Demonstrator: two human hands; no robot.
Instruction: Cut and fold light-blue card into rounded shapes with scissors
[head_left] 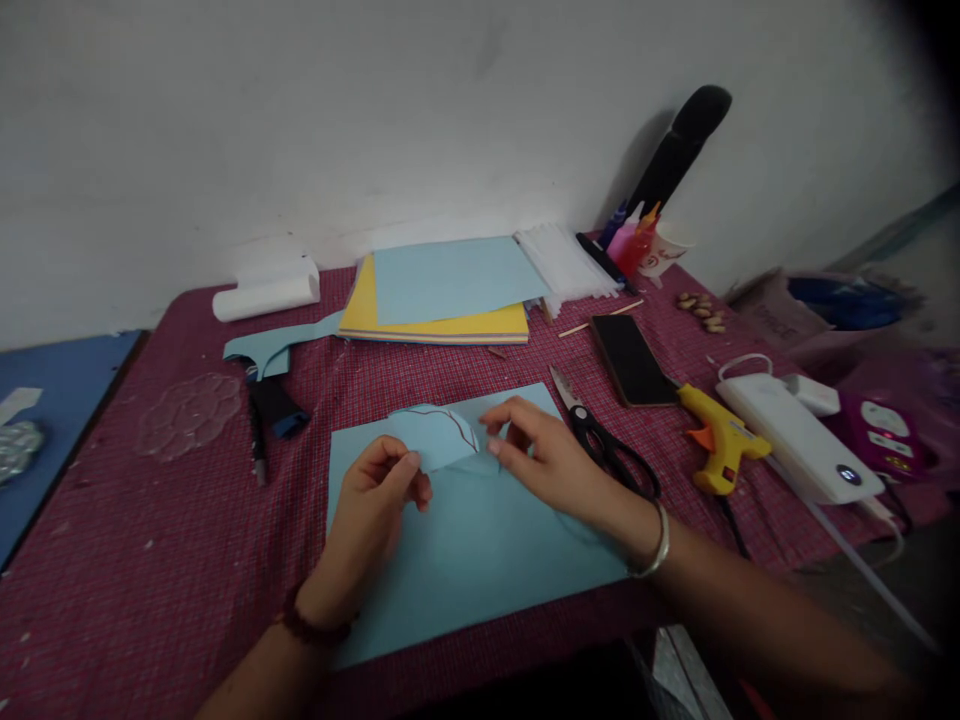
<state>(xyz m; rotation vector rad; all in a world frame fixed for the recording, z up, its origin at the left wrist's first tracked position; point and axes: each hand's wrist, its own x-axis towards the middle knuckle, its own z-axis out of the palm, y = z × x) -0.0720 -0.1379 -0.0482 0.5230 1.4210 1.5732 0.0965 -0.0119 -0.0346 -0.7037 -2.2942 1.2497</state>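
A small light-blue paper cutout (442,432) with a curved upper edge and a dark wavy line on it is held just over a larger light-blue sheet (465,560). My left hand (386,485) pinches the cutout's lower left corner between thumb and fingers. At its right end, my right hand (536,450) has its fingers curved, with thumb and forefinger apart; no grip on the paper shows. Black-handled scissors (600,435) lie beside the right hand, blades pointing away.
Coloured sheets (435,325) are stacked at the back, beside white sticks (566,265). A phone (634,360), yellow glue gun (720,440) and white power bank (799,440) lie right. A paper strip (300,335), pen (256,440) and clear plastic palette (191,415) lie left.
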